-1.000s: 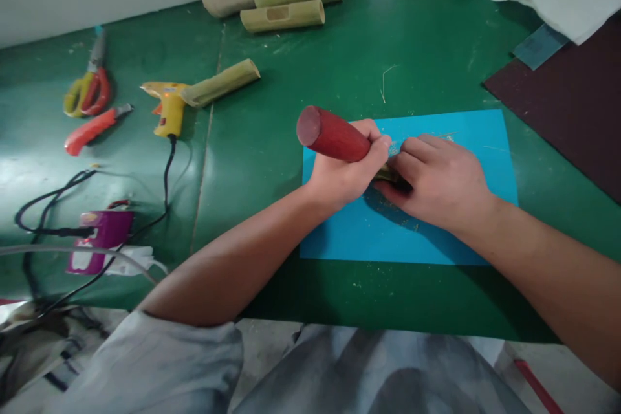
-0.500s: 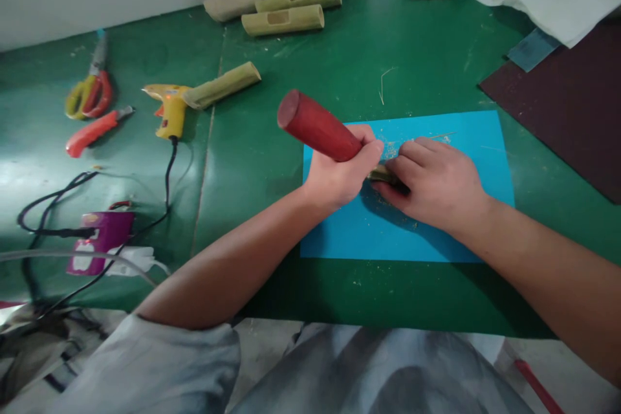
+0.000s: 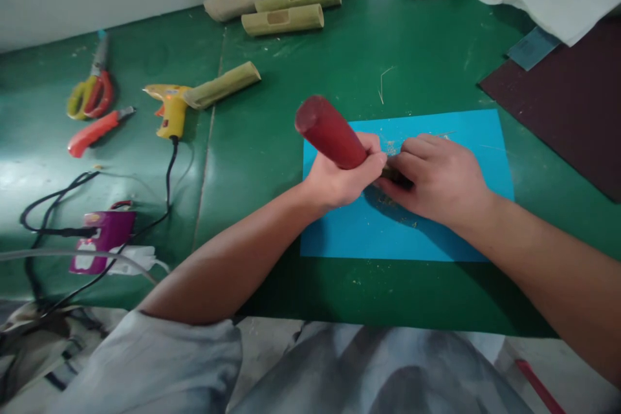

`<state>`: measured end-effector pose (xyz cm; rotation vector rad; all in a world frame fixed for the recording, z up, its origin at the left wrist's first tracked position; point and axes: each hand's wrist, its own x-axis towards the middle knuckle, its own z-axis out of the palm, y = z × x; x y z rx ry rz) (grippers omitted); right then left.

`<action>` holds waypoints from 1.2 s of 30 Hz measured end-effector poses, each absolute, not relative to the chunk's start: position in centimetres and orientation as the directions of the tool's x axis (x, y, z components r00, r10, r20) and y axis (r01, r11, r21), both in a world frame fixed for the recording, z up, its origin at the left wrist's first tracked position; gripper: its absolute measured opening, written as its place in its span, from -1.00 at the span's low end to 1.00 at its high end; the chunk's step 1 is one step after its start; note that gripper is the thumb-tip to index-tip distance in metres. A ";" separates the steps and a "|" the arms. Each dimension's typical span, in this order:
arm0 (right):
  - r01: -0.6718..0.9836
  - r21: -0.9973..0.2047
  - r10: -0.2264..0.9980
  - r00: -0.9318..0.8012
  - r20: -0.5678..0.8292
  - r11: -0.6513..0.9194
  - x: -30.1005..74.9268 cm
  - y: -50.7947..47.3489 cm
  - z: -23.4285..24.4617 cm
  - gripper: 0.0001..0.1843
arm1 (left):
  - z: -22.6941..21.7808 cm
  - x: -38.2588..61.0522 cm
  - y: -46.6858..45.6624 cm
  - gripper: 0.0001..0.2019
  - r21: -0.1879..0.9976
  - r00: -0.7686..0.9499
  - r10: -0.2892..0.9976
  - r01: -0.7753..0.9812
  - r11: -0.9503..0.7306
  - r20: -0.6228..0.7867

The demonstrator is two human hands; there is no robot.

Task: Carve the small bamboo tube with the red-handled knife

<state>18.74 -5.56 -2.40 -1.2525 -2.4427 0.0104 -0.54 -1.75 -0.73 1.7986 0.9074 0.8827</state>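
A thick red wooden handle (image 3: pixel 332 132) leans up and to the left out of my left hand (image 3: pixel 339 182), whose fingers are wrapped round it. Whatever working end this tool has is hidden behind the hand. Beside it, my right hand (image 3: pixel 444 174) is closed on a short bamboo piece (image 3: pixel 396 176), mostly covered by the fingers. Both hands are almost touching, over a blue sheet (image 3: pixel 334 236). Fine shavings (image 3: pixel 389 144) are scattered on the sheet around the bamboo.
Several bamboo tubes (image 3: pixel 303 18) with cut slots lie at the back. On the left are a yellow glue gun (image 3: pixel 172 113) against a bamboo tube (image 3: pixel 226 85), scissors (image 3: pixel 92 94), a red-handled cutter (image 3: pixel 97 134) and a purple power strip (image 3: pixel 111 233) with cords. A dark board (image 3: pixel 567 103) lies right.
The red handle has swung to the right and stands more upright. My left hand has shifted slightly right, nearer my right hand, which still keeps hold of the bamboo.
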 end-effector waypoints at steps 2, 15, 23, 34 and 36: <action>0.781 -0.176 0.780 -0.522 0.344 0.600 18.9 -5.5 -2.4 -0.57 | -0.7 -0.5 -1.8 -0.68 0.941 0.429 0.884 0.180 -0.285 0.186; 0.808 -0.170 0.810 -0.503 0.300 0.565 18.7 -5.3 -1.9 -0.57 | -1.7 -0.7 -1.6 -0.63 0.812 0.392 0.840 0.299 -0.502 0.375; 0.833 -0.138 0.827 -0.485 0.285 0.536 18.4 -5.6 -1.4 -0.56 | 0.2 -0.8 -2.0 -0.68 0.691 0.476 0.830 0.495 -0.527 0.291; 0.835 -0.163 0.838 -0.474 0.270 0.525 18.1 -5.9 -1.4 -0.57 | -1.1 -0.5 -2.4 -0.68 0.680 0.422 0.842 0.509 -0.527 0.337; 0.824 -0.189 0.835 -0.478 0.273 0.534 18.1 -5.9 -1.6 -0.56 | -1.1 -0.7 -2.2 -0.67 0.728 0.436 0.837 0.446 -0.521 0.332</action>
